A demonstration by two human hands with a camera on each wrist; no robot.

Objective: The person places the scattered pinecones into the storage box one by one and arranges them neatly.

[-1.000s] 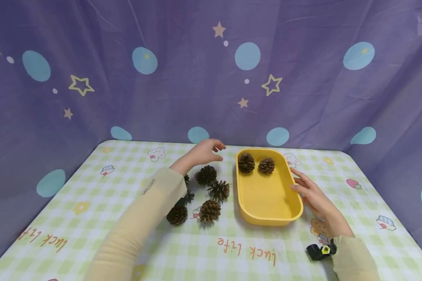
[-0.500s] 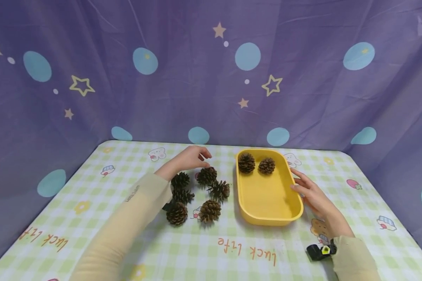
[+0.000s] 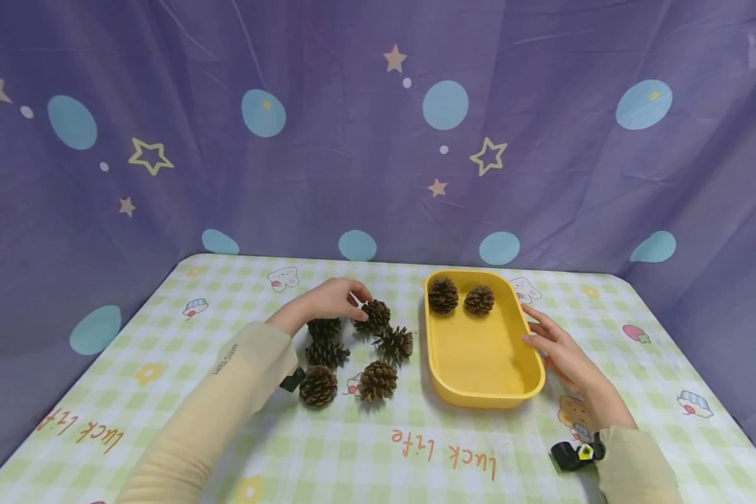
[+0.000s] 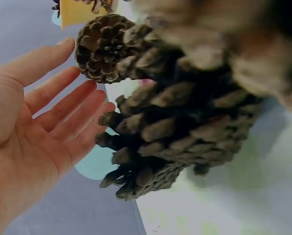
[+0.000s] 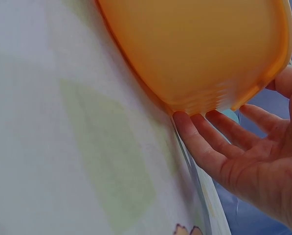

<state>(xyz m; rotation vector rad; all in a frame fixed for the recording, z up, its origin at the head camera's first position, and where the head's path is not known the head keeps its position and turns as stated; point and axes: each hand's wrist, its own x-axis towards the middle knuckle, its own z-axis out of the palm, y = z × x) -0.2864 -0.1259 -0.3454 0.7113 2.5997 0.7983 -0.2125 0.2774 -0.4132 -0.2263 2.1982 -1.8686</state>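
Observation:
My left hand (image 3: 330, 299) reaches over a group of brown pine cones, its fingertips beside the farthest pine cone (image 3: 375, 318). In the left wrist view that pine cone (image 4: 104, 49) is close against the thumb tip, and the fingers (image 4: 62, 110) are fairly straight. On the right, my right hand (image 3: 563, 353) rests against the long side of a yellow rectangular container (image 3: 488, 400). Its fingertips touch the outer wall in the right wrist view, the fingers (image 5: 202, 147) extended, with the thumb at the rim. Two pine cones (image 3: 461, 299) lie in the container's far end.
Several more pine cones lie around, among them one in front (image 3: 378, 382) and one at the left (image 3: 318, 386). A green checked cloth (image 3: 327, 462) covers the table. Behind it hangs a purple curtain (image 3: 327, 189).
My left hand has moved left and down from beside the container to the farthest pine cone. The right hand and container keep their places.

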